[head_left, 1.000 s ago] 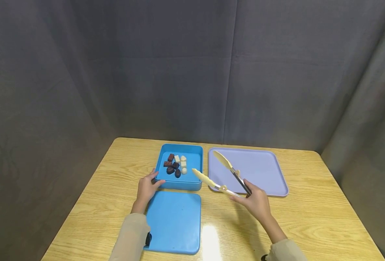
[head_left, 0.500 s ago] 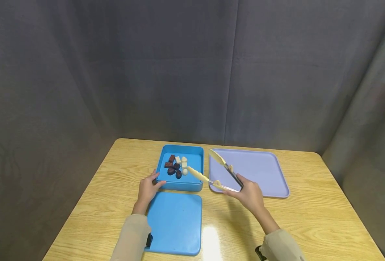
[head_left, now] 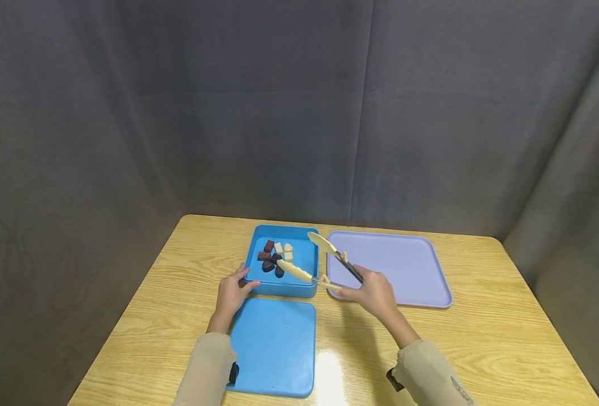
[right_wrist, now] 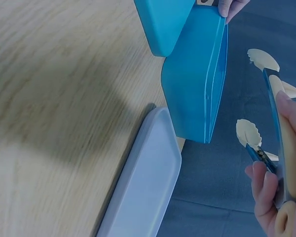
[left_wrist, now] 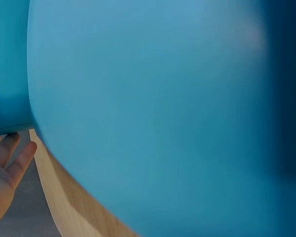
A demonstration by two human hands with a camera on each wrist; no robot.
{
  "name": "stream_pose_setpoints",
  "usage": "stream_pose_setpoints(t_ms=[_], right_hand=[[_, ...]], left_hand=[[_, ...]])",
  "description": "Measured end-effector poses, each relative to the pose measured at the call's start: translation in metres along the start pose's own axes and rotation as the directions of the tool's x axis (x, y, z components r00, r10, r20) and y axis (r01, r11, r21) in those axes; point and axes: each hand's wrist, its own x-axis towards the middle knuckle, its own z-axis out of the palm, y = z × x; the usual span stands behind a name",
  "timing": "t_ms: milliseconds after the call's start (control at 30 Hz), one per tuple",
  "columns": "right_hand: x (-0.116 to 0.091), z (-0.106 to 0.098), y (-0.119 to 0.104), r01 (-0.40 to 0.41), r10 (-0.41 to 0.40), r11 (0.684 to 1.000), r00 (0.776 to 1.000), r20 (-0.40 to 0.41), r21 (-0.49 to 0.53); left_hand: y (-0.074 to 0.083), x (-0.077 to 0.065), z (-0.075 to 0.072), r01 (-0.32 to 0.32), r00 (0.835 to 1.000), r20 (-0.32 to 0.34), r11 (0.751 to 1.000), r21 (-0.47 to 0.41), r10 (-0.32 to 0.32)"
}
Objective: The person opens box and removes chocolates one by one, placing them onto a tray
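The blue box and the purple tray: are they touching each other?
Apart. The head view shows it: a narrow strip of wooden table lies between the right side of the blue box and the purple tray's left edge.

In the head view, the desk (head_left: 482, 316) is brightly lit, while the curtain (head_left: 279, 113) is left dim. A white patch of glare (head_left: 329, 375) is made on the desk at the bottom middle, and a soft shadow (head_left: 365, 344) is cast to its right. In the left wrist view, the blue lid (left_wrist: 138, 108) is blurred, and the far right is darkened. In the right wrist view, the curtain is tinted blue, but the tongs (right_wrist: 287, 138) are shown clearly.
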Motion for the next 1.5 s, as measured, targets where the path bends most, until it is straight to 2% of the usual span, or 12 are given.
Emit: stream_pose_setpoints(t_ms=[333,767,1267,1500], right_hand=[[0.013,0.004,-0.007,0.000,0.000,1.000,1.000,0.029,-0.025],[0.029,0.011,-0.015,0.007,-0.003,0.998,0.998,0.056,-0.059],[0.050,0.016,-0.026,-0.045,0.056,0.992,0.994,0.092,-0.118],[0.055,0.021,-0.026,-0.034,0.050,0.986,0.994,0.095,-0.160]], left_hand=[[-0.003,0.001,0.002,-0.016,1.000,-0.009,0.999,0.031,0.017],[-0.004,0.000,0.003,0.009,1.000,-0.002,1.000,0.014,-0.009],[-0.005,0.001,0.003,0.003,1.000,-0.001,1.000,0.011,-0.003],[-0.006,0.001,0.003,-0.006,1.000,-0.011,1.000,0.007,0.006]])
